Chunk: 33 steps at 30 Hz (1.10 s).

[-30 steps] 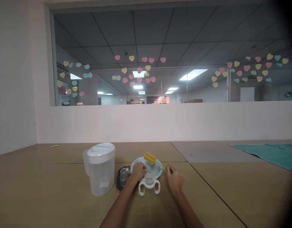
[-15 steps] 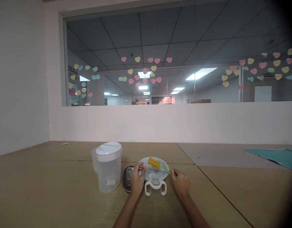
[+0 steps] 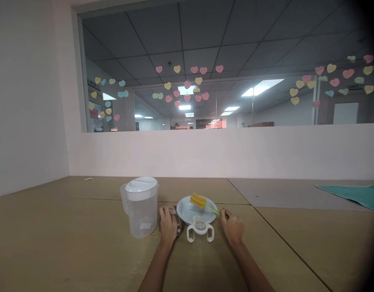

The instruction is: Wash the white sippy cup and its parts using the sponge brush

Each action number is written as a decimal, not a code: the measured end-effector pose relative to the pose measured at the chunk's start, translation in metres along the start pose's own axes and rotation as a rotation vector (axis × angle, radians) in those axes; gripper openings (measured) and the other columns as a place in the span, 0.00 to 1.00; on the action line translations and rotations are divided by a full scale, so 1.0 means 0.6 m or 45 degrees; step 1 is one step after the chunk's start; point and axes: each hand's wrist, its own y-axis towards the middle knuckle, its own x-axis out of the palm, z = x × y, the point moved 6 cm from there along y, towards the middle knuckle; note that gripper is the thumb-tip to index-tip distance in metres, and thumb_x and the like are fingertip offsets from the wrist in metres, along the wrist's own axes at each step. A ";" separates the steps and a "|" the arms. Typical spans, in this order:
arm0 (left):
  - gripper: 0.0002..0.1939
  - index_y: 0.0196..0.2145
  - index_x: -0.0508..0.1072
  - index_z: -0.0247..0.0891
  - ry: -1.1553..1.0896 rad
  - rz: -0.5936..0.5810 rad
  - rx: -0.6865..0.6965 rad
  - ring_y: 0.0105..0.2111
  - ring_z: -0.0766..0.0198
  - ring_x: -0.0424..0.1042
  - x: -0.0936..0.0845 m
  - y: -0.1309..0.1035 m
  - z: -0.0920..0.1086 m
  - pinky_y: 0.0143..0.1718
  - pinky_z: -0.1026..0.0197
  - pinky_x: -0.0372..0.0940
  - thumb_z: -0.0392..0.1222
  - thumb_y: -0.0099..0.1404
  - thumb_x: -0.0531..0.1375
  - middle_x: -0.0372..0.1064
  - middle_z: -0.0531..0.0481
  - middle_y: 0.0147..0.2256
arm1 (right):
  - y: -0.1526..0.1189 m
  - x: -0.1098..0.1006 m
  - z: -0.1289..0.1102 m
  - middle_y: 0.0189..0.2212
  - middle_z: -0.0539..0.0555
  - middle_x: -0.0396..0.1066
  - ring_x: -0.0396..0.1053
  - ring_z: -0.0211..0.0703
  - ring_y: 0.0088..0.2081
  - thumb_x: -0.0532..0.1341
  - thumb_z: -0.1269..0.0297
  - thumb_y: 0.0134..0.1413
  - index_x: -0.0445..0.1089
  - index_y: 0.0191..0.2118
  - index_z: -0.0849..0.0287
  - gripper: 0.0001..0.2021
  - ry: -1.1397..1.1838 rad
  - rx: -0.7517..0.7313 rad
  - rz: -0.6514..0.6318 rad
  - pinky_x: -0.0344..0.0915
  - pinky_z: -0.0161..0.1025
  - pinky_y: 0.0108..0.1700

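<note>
My right hand (image 3: 232, 227) is closed around the green handle of a sponge brush (image 3: 198, 200). The brush's yellow sponge head is above a white plate (image 3: 184, 209). My left hand (image 3: 168, 227) is over a dark oval tray (image 3: 180, 228), just left of the plate, with its fingers curled down. A small pale bit shows at those fingertips; what they hold is mostly hidden. Between my hands, at the plate's near edge, stands a white two-handled bottle collar (image 3: 200, 226) with a clear ring in its middle.
A clear plastic pitcher (image 3: 142, 215) with a white lid stands left of the tray. A teal cloth (image 3: 354, 195) lies at the far right. Table seams run behind and to the right. Beyond is a wall (image 3: 205, 154) with a window bearing heart-shaped notes.
My left hand has moved left and down, from beside the sponge with a clear piece to over the tray. The right hand still holds the brush. The view has shifted slightly.
</note>
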 end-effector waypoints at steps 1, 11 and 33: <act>0.10 0.37 0.62 0.37 0.041 -0.026 -0.023 0.41 0.62 0.66 0.001 0.000 -0.004 0.43 0.59 0.63 0.30 0.60 0.45 0.59 0.46 0.39 | 0.000 0.001 0.001 0.24 0.58 0.75 0.66 0.40 0.21 0.51 0.58 0.58 0.77 0.29 0.56 0.18 -0.006 0.004 0.001 0.43 0.35 0.24; 0.05 0.31 0.65 0.38 0.356 -0.328 -0.049 0.36 0.56 0.68 0.007 -0.004 -0.010 0.38 0.57 0.59 0.34 0.56 0.52 0.68 0.47 0.30 | -0.001 0.004 0.002 0.23 0.58 0.75 0.67 0.41 0.22 0.51 0.58 0.58 0.77 0.30 0.55 0.18 -0.020 0.021 -0.021 0.41 0.35 0.24; 0.21 0.36 0.74 0.39 -0.121 -0.715 0.155 0.37 0.62 0.70 0.084 0.030 0.091 0.40 0.63 0.60 0.51 0.66 0.45 0.75 0.48 0.35 | 0.005 0.000 0.005 0.26 0.59 0.75 0.68 0.40 0.23 0.50 0.59 0.59 0.77 0.30 0.56 0.18 -0.026 0.062 -0.071 0.44 0.35 0.25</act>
